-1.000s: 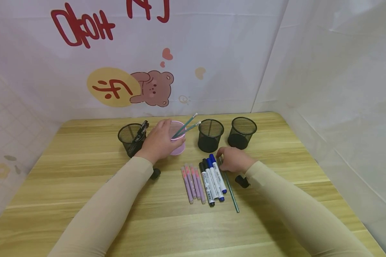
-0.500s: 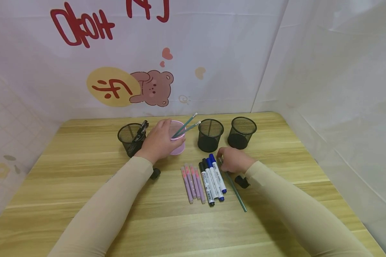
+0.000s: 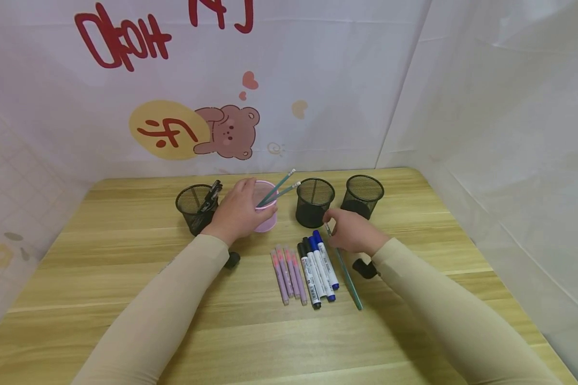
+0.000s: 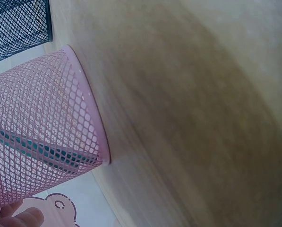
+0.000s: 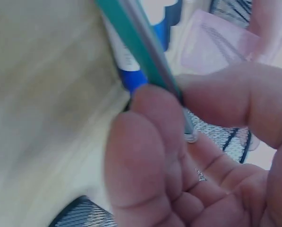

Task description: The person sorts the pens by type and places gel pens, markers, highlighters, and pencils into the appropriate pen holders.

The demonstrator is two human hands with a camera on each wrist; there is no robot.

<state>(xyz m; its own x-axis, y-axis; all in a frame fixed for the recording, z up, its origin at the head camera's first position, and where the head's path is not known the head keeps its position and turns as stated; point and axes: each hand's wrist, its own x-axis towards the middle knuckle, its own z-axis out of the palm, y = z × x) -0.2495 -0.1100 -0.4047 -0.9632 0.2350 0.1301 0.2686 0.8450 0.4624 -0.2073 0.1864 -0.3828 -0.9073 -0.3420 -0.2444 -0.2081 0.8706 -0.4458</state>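
My left hand (image 3: 238, 211) grips the pink mesh pen cup (image 3: 267, 223) near its rim; two green pencils (image 3: 283, 191) lean inside it, eraser ends up. In the left wrist view the pink cup (image 4: 41, 118) lies sideways across the picture, with fingertips at its lower left. A third green pencil (image 3: 349, 280) is pinched between thumb and fingertips of my right hand (image 3: 354, 231), near its eraser end. Close up in the right wrist view, this pencil (image 5: 143, 49) passes between the thumb and fingers. Just left of it lies a row of black and blue markers (image 3: 320, 270).
Several purple highlighters (image 3: 289, 275) lie left of the markers. A black mesh cup (image 3: 195, 211) with black pens stands at left. Two more black mesh cups, one in the middle (image 3: 314, 206) and one at right (image 3: 363, 192), stand behind the markers.
My right hand has risen slightly toward the cups with the pencil, whose lower end swung right and then back left and up. My left hand stays on the pink cup.
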